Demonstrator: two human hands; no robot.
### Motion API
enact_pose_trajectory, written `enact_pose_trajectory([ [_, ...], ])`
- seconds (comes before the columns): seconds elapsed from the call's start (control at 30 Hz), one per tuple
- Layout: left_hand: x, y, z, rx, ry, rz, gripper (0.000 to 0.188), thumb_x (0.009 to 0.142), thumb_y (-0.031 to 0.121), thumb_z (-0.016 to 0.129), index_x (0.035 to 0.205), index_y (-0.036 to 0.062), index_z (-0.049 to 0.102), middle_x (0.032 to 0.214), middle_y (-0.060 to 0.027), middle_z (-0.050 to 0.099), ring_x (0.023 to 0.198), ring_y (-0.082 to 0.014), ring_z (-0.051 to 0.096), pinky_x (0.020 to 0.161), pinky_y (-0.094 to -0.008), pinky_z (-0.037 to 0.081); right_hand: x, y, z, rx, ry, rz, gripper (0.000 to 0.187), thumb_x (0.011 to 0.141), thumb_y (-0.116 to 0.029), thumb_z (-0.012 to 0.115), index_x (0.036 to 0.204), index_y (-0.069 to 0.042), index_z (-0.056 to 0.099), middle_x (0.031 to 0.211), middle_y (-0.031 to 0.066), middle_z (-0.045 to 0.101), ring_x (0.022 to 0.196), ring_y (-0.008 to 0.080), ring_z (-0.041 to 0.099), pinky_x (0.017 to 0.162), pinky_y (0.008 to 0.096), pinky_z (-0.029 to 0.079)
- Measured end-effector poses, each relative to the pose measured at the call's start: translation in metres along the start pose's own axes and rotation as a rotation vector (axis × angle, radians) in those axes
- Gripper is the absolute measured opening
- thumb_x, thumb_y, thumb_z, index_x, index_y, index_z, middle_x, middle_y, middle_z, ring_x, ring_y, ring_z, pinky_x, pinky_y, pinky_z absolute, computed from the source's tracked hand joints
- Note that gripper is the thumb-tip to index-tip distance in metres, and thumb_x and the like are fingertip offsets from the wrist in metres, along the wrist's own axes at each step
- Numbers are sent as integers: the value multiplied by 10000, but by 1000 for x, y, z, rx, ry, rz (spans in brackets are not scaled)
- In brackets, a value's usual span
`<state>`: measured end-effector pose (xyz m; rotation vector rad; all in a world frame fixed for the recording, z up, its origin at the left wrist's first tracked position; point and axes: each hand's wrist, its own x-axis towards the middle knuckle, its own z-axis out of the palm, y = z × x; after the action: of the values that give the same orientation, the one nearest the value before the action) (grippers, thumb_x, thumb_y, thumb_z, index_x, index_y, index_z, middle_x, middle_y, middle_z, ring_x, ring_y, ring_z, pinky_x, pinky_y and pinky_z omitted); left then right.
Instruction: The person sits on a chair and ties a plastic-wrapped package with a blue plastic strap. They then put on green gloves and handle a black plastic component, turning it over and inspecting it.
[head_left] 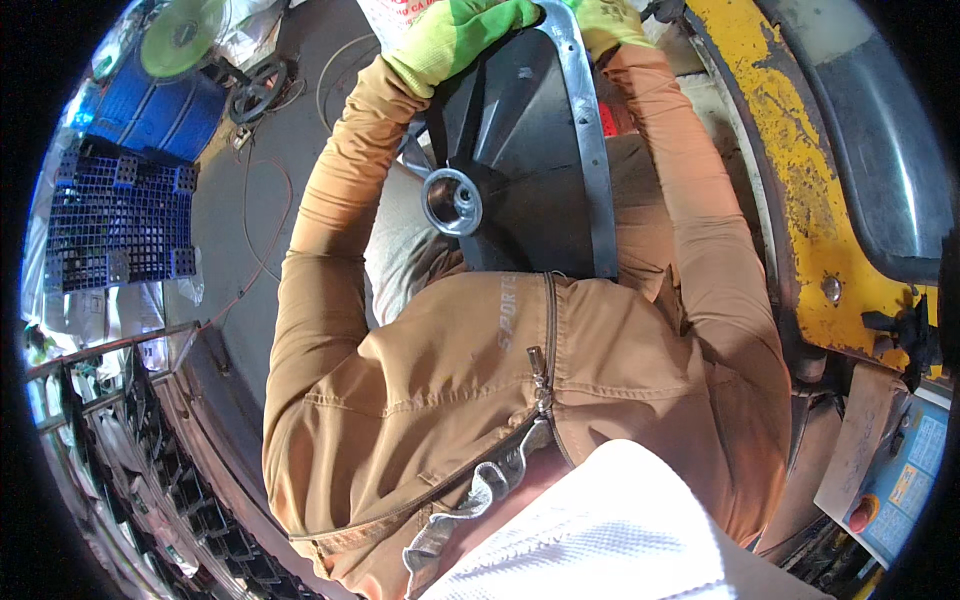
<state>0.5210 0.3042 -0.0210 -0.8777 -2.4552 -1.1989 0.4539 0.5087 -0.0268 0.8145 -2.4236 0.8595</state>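
Observation:
A large black moulded plastic part (pixel 535 150) leans against my lap and the front of my brown jacket. It has a round hub with a hollow centre, ribs running from it, and a raised flange with small holes along its right side. My left hand (pixel 460 45), in a yellow-green glove, grips the far edge of the part. On the other side of the flange, my right hand (pixel 610 25), gloved alike, holds the far right corner; the top of the picture cuts it off and hides some of its fingers.
To the right stands a worn yellow machine frame (pixel 800 180) with a dark curved cover, and below it a blue control panel (pixel 905 480) with a red button. At left are a blue plastic crate (pixel 120 220), a green fan (pixel 180 35) and cables on the grey floor (pixel 240 220).

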Motion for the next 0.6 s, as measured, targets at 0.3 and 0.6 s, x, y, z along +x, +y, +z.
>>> enact_pose_trajectory([
  [0.3,-31,-46,-21,356,432,-100,309,882,73,537,1182,-2,535,1043,-77,605,918,-199,601,787,-291,487,-62,-4,6,1071,78,261,162,835,-76,537,909,7,655,933,107,664,843,169,630,804,249,477],
  [0.6,-86,-27,-39,-268,-43,-383,256,931,185,472,1134,39,525,1006,-88,635,955,-116,573,820,-293,441,-126,-48,-29,991,-110,613,291,869,-130,578,1153,-67,572,852,45,638,708,90,590,575,199,469],
])
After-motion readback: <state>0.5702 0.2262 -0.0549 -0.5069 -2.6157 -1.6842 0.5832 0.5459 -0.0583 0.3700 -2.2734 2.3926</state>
